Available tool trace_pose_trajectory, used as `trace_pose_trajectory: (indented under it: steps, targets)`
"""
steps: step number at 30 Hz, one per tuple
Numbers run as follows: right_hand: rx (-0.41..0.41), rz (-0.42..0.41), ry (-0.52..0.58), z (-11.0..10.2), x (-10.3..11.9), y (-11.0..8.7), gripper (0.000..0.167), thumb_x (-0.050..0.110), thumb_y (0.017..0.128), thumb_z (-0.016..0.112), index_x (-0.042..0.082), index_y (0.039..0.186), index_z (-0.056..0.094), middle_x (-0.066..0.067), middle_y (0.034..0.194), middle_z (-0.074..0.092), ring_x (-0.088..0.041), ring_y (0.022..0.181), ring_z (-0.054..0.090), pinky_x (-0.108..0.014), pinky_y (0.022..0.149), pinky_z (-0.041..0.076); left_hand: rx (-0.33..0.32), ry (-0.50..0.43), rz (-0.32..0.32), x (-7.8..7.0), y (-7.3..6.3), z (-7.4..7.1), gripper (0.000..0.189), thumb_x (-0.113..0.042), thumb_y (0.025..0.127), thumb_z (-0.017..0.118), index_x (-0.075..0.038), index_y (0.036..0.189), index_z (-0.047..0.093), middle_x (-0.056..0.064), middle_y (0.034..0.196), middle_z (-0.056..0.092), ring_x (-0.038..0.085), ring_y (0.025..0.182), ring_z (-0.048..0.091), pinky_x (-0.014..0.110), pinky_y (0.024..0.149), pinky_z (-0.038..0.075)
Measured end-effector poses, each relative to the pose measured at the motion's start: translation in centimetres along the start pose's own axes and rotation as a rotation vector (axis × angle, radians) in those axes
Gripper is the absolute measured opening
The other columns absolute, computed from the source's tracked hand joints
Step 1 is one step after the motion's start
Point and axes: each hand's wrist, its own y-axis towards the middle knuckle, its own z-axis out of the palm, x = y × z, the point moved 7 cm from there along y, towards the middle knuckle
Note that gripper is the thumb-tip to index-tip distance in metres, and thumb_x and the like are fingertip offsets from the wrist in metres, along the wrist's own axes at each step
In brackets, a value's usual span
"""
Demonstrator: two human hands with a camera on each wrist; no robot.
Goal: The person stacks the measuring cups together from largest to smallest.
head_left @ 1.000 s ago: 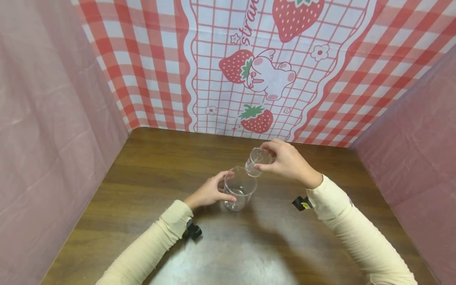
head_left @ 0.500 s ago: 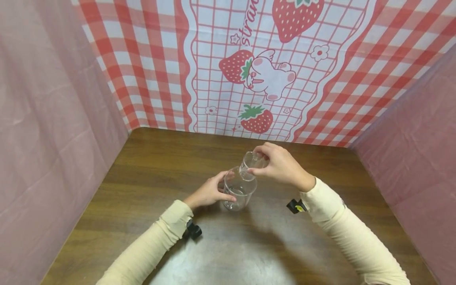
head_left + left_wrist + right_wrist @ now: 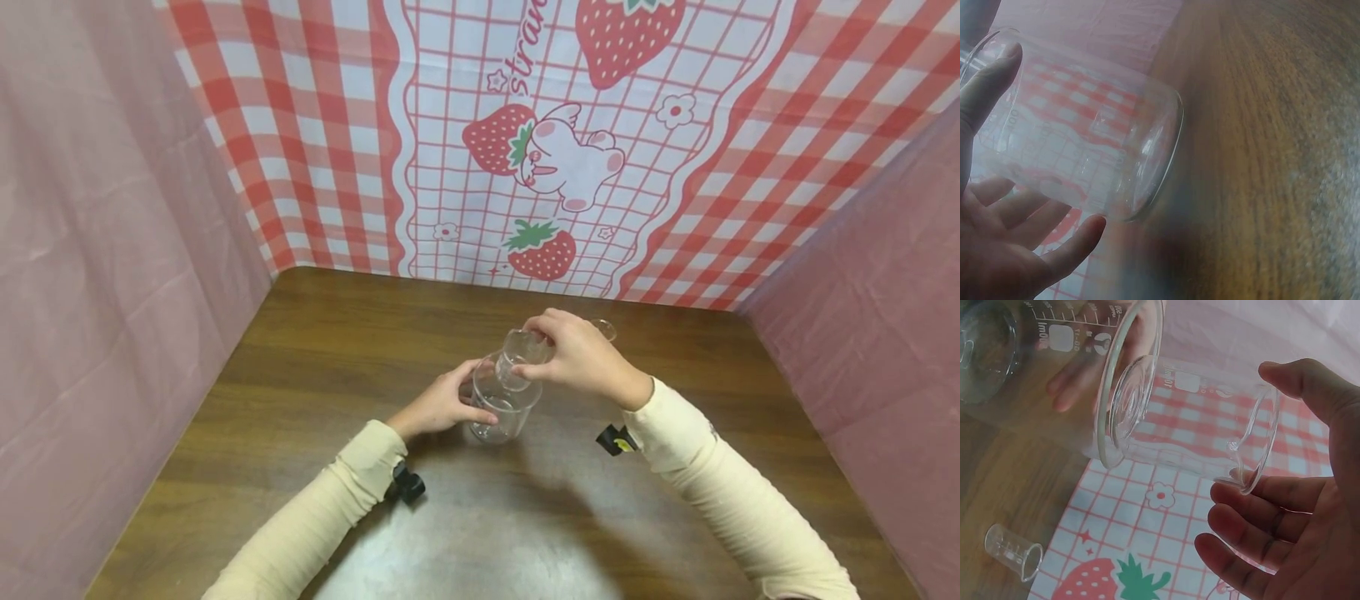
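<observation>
My left hand [image 3: 441, 403] holds a large clear glass beaker [image 3: 501, 427] from its left side, thumb in front and fingers behind. In the left wrist view, printed volume marks show on the beaker wall [image 3: 1085, 125]. My right hand [image 3: 583, 357] pinches a smaller glass beaker [image 3: 1191, 434] near its rim, between thumb and fingertips. The smaller beaker stands over the large one's mouth; in the right wrist view its base overlaps the large beaker's rim [image 3: 1110, 394]. Both beakers look transparent, with nothing coloured inside.
A third, still smaller beaker [image 3: 1013, 553] stands on the wooden table [image 3: 337, 333], partly hidden behind my right hand in the head view. A checked strawberry-print cloth [image 3: 330, 167] hangs at the back. Pink curtains [image 3: 127, 250] close off both sides.
My right hand has moved left and down, bringing the smaller beaker from beside the large beaker's rim to over its mouth. The third beaker has come into sight. My left hand has stayed put.
</observation>
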Motion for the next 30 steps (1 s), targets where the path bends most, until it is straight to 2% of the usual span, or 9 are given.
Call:
trace_pose_trajectory:
  steps: [9, 25, 30]
  targets:
    - [0.057, 0.014, -0.034, 1.1, 0.4, -0.1, 0.055, 0.04, 0.07, 0.084, 0.001, 0.107, 0.068, -0.005, 0.089, 0.065, -0.019, 0.079, 0.061, -0.034, 0.067, 0.054, 0.012, -0.006, -0.011, 0.1, 0.0, 0.0, 0.082, -0.007, 0.079, 0.08, 0.007, 0.145, 0.033, 0.026, 0.148, 0.043, 0.042, 0.132, 0.048, 0.046, 0.102, 0.052]
    - [0.088, -0.021, -0.089, 2.4, 0.5, 0.0, 0.049, 0.042, 0.069, 0.084, 0.005, 0.098, 0.07, -0.006, 0.087, 0.066, -0.013, 0.074, 0.057, -0.029, 0.061, 0.051, 0.012, -0.011, -0.004, 0.3, 0.3, 0.0, 0.078, -0.006, 0.079, 0.079, 0.007, 0.143, 0.036, 0.028, 0.146, 0.044, 0.042, 0.131, 0.049, 0.043, 0.101, 0.053]
    - [0.106, -0.01, -0.103, 3.0, 0.5, 0.0, 0.053, 0.045, 0.069, 0.083, 0.004, 0.1, 0.07, -0.008, 0.09, 0.068, -0.016, 0.077, 0.059, -0.032, 0.065, 0.055, 0.01, -0.004, -0.011, 2.5, 1.0, 0.4, 0.082, -0.006, 0.079, 0.079, 0.006, 0.145, 0.033, 0.027, 0.147, 0.043, 0.042, 0.131, 0.048, 0.043, 0.101, 0.053]
